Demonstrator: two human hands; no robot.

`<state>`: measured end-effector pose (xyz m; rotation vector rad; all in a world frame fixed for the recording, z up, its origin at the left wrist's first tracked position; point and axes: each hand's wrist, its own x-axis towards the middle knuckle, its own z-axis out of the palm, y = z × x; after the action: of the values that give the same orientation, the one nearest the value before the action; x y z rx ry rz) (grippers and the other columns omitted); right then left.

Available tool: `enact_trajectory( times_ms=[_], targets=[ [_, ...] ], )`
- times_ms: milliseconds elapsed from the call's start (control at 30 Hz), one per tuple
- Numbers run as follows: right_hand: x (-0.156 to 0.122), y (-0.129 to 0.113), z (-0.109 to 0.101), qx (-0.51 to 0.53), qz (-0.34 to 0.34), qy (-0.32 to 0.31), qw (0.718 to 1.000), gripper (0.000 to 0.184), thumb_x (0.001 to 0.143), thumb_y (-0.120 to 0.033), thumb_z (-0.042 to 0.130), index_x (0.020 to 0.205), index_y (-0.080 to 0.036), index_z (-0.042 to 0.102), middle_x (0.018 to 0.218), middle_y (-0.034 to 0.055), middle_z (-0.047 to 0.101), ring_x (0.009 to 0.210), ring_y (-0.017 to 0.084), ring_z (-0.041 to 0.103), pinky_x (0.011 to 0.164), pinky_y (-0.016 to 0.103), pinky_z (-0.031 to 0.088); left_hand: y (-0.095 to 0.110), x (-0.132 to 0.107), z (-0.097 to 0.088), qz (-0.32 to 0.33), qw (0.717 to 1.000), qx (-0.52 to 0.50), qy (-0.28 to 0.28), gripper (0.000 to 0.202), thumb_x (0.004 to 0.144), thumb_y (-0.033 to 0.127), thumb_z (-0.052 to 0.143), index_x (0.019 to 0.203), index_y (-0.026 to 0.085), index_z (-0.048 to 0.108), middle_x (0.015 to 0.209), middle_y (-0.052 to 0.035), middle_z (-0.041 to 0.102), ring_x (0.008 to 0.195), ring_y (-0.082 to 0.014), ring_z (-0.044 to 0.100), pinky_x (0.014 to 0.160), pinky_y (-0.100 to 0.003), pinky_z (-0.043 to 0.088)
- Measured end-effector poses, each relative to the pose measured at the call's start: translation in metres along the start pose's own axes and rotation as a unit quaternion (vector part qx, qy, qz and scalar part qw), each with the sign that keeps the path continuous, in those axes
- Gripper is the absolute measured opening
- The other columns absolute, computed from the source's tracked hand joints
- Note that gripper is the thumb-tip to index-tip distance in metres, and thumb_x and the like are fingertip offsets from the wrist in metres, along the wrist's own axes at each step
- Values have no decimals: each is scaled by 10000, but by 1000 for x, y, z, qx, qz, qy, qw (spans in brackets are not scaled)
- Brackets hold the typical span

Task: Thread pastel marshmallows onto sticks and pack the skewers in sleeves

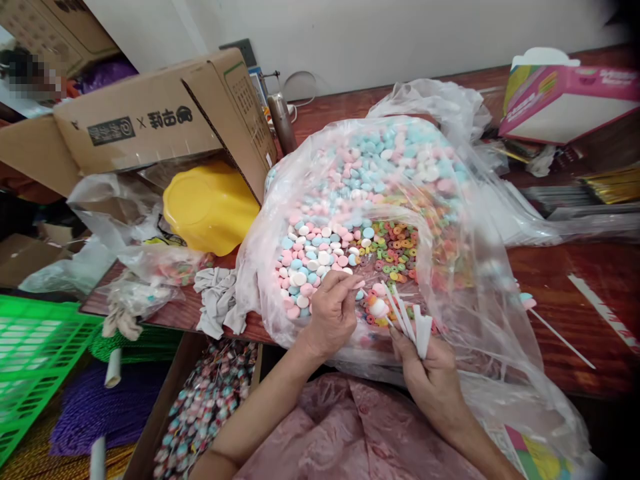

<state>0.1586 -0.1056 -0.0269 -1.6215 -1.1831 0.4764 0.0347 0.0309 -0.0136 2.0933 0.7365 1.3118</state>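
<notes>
My left hand (pixel 334 312) is closed in a pinch on a small pink candy (pixel 360 285). My right hand (pixel 429 363) grips a bunch of thin white sticks (pixel 406 320), whose far ends point toward my left hand. Between the two hands are a white round candy (pixel 379 307) and small ring candies; I cannot tell which of these sit on the sticks. Beyond my hands, a big clear plastic bag (pixel 260 257) lies open, with pink, white and blue candies (pixel 315 260) at the left and colourful ring candies (pixel 397 250) at the right.
A cardboard box (pixel 150 127), a yellow tub (pixel 210 207) and a grey cloth (pixel 219 300) are at the left. Below stand a green basket (pixel 45 360) and a box of threaded candies (pixel 205 400). One candy stick (pixel 563 338) lies on the red table (pixel 555 267), near a pink carton (pixel 565 100).
</notes>
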Motion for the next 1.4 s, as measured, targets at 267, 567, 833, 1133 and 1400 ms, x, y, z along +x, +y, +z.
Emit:
enact_trajectory(
  times_ms=[267, 567, 833, 1133, 1400],
  targets=[
    [6, 8, -5, 35, 37, -48, 998, 348, 955, -329, 528, 633, -212, 464, 551, -36, 434, 492, 108, 409, 490, 243, 355, -3, -2, -6, 34, 997, -10, -63, 261, 932, 106, 519, 1097, 189, 704, 974, -92, 716, 894, -161, 687, 775, -294, 581],
    [11, 8, -12, 40, 27, -109, 993, 272, 981, -352, 491, 849, -193, 668, 633, -11, 554, 545, 123, 464, 536, 243, 394, 3, 1, -13, -58, 988, -117, -82, 319, 884, 241, 681, 1202, 221, 685, 1114, -93, 710, 1029, -198, 671, 889, -337, 571],
    [7, -4, -4, 9, -5, -48, 999, 230, 960, -235, 465, 843, -201, 660, 649, -5, 569, 576, 141, 510, 572, 256, 413, 23, -10, 4, -159, 972, -163, -52, 226, 951, 277, 601, 1130, 259, 738, 1173, -53, 732, 1124, -201, 659, 1043, -387, 501],
    [-8, 0, -8, 40, -16, 51, 998, 208, 953, -247, 519, 887, -202, 711, 652, -8, 617, 551, 135, 534, 569, 251, 464, 53, -10, 20, -123, 962, -217, -111, 246, 985, 303, 533, 1127, 259, 729, 1201, -63, 722, 1154, -223, 653, 1036, -406, 512],
    [-11, 14, -20, -1, -5, 112, 994, 187, 886, -336, 630, 903, -186, 739, 753, 31, 685, 698, 207, 638, 672, 327, 527, 56, -18, 47, -67, 957, -252, -127, 289, 997, 327, 503, 1128, 175, 711, 1148, -120, 732, 1103, -213, 680, 997, -373, 541]
  ],
)
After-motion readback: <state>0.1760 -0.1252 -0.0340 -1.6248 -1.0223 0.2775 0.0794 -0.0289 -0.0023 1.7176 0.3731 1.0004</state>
